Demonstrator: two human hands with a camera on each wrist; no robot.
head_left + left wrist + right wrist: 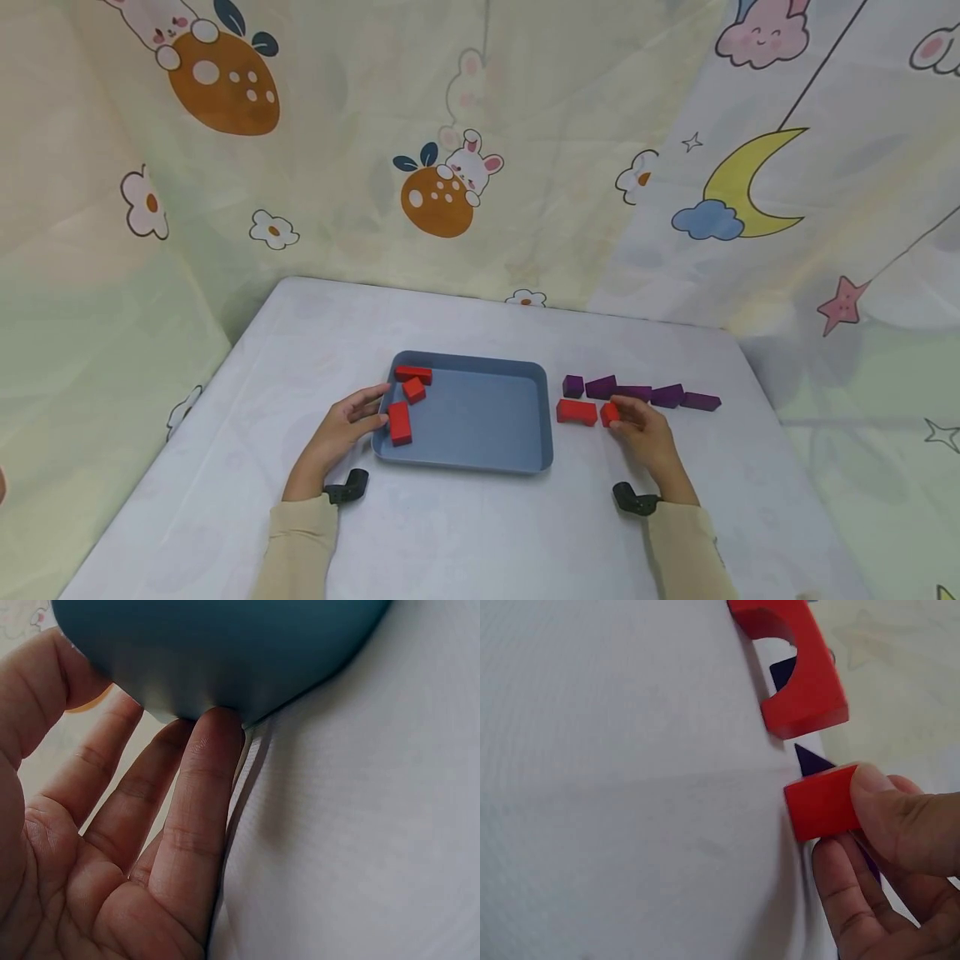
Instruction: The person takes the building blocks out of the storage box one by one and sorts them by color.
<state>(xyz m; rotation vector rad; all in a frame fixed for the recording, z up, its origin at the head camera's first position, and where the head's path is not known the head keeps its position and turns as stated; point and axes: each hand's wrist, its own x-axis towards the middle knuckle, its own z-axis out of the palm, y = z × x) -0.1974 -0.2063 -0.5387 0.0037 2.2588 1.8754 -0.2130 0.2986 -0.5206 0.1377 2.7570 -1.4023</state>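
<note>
A blue-grey tray (480, 462) lies on the table with several red blocks inside along its left side: a flat bar (413, 375), a small block (413, 390) and an upright-looking rectangle (400, 423). My left hand (347, 429) holds the tray's left edge, thumb at the rim and fingers against the outer wall (217, 660). To the right of the tray, my right hand (645, 433) pinches a small red block (821, 801) between thumb and fingers. Beside it is a red arch block (577, 412), its curved cutout clear in the right wrist view.
Behind the red blocks runs a row of purple blocks (601, 387), partly hidden by the right hand. A white cloth covers the table (480, 542). Printed curtain fabric (555, 167) hangs behind and along the sides. Each wrist wears a black camera (635, 499).
</note>
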